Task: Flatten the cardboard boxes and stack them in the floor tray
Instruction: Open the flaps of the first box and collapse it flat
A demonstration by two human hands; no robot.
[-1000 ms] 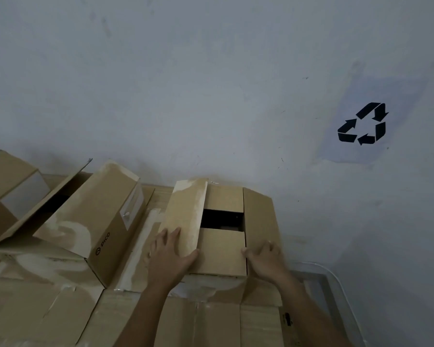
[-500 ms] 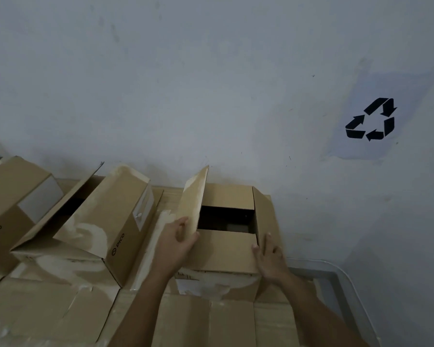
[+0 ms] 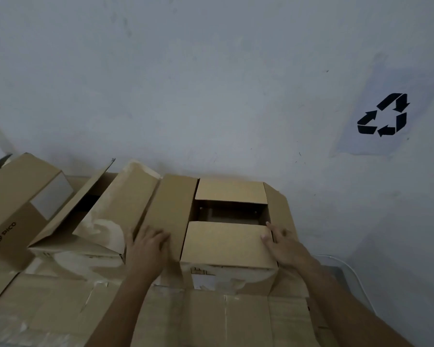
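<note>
Opening the box flaps
Left hand (image 3: 148, 249) and right hand (image 3: 285, 242) press flat, fingers spread, on the light, bendy cardboard box (image 3: 229, 246) (grab creases).

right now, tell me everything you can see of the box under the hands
The box is plain brown cardboard, upright on a layer of flattened cardboard by the wall. Its top is open: the left and right flaps are folded outward, the near and far flaps lie roughly level, with a dark gap between them showing the inside. Its front has a pale, scuffed patch. The left hand presses on the left flap; the right hand rests at the right edge.
</note>
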